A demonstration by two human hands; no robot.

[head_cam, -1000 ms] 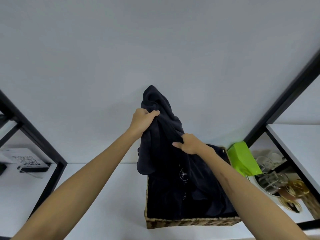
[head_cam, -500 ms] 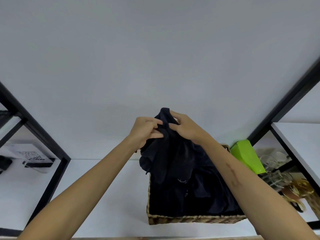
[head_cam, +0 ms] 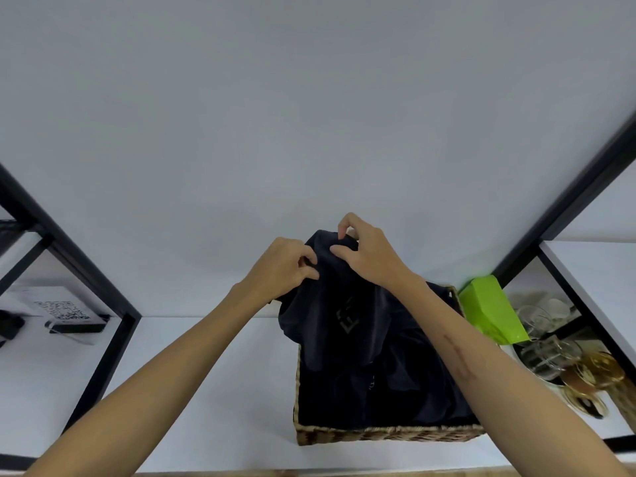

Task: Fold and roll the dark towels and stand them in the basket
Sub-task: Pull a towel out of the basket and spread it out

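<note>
I see my left hand and right hand close together, both pinching the top edge of a dark towel lifted above the wicker basket (more dark cloth lies inside), right of centre on the white shelf.

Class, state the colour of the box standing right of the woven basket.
Bright lime green box, clearest in the head view, beside the basket.

Both hands on dark towel
</note>
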